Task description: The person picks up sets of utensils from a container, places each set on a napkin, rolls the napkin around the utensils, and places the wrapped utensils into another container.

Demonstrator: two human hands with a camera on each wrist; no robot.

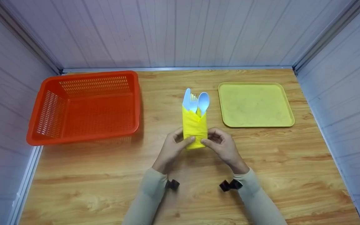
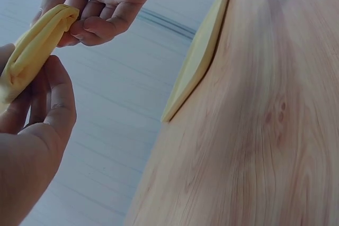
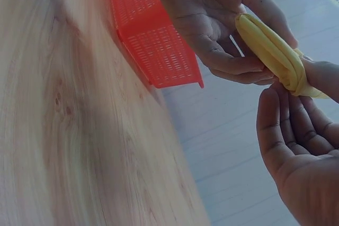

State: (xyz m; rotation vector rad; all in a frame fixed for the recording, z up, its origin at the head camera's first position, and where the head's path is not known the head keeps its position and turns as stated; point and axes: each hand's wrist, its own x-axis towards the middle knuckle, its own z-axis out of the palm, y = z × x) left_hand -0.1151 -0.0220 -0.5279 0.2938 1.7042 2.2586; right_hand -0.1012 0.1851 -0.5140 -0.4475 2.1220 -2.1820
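Note:
A folded yellow napkin (image 1: pixel 195 126) is held up between both hands above the table. Out of its top pocket stick a pale blue plastic knife (image 1: pixel 187 98), a fork (image 1: pixel 193 103) and a spoon (image 1: pixel 203 100), their handles hidden inside. The left hand (image 1: pixel 174 147) pinches the lower left edge, thumb in front and fingers behind. At the lower right edge the right hand (image 1: pixel 225 148) pinches it the same way. Both wrist views show the napkin's folded bottom end, with the left hand (image 2: pixel 39 125) and right hand (image 3: pixel 304 146) around it.
To the left stands a red plastic basket (image 1: pixel 86 137) with slotted walls. A flat yellow tray (image 1: pixel 256 104) lies at the back right of the wooden table (image 1: pixel 105 187). Pale panel walls (image 1: pixel 173 34) enclose the table at the back and both sides.

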